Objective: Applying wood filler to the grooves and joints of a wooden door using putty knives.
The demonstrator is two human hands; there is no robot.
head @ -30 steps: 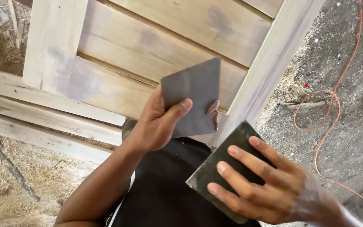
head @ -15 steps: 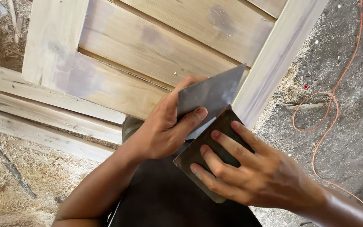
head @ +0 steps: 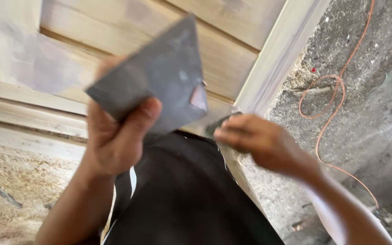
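While the left hand (head: 114, 136) pinches a grey sheet (head: 155, 77) upright at centre frame, the blurred right hand (head: 255, 140) apparently grips a dark pad (head: 216, 126) beside the wooden frame (head: 268, 68).

grey sandpaper sheet (head: 159, 77) | raised, tilted | second dark sheet (head: 218, 124) | mostly hidden

Left hand (head: 116, 134) raised, fingers curled, thumb clamped across front; forearm runs to 7 o'clock. Right hand (head: 255, 140) blurred, fingers bunched, forearm toward 5 o'clock.
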